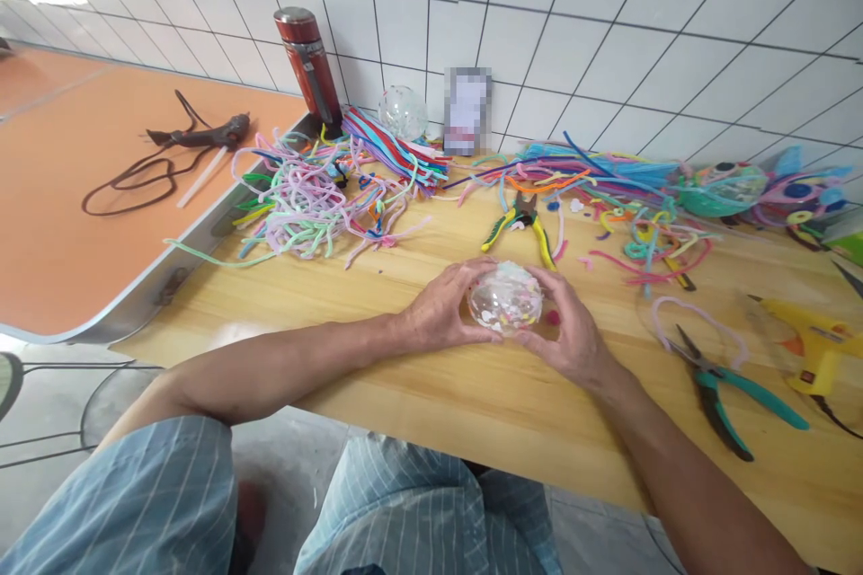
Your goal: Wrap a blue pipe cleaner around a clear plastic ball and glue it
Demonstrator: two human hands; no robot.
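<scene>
The left grip (438, 310) and right grip (572, 328) are closed around one clear ball (505, 295), one against each side, over the wooden tabletop (431, 395). Pale and coloured bits show in or on the ball; I cannot tell which. Two more balls: a speckled ball (403, 112) beyond the left grip, by the wall, and a greenish ball (725, 190) beyond and right of the right grip. Two pliers: yellow-handled pliers (525, 214) just beyond both grips, teal-handled pliers (713, 377) right of the right grip. Two glue guns: a yellow glue gun (819, 341) farther right, a black glue gun (229, 133) well left of the left grip. One red flask (311, 72), capped, contents hidden, and one phone (467, 112) stand beyond the left grip.
</scene>
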